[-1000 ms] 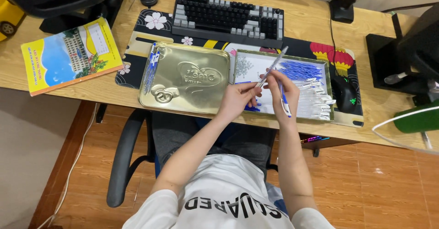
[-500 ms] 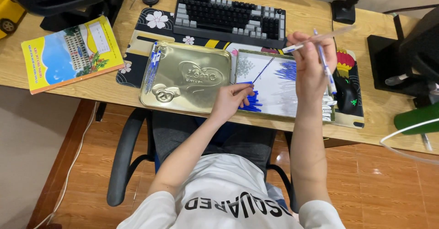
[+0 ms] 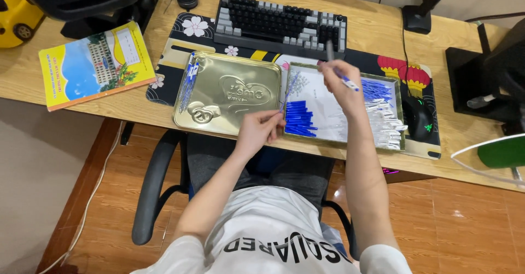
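Head cam | R hand [image 3: 340, 82] pinching pen [image 3: 334, 65] above tray [image 3: 398, 143] | L hand [image 3: 257, 132] gripping thin refill [image 3: 288, 89] at tray edge

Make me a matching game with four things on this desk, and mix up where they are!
Things:
1. keyboard
2. booklet
3. mouse
4. gold lid

Places:
A. right end of the mat, beside the tray
B. far left on bare wood
C. just left of the tray of pen parts
D. back of the mat, behind the tray

Pairs: 1-D, 2-B, 3-A, 4-C
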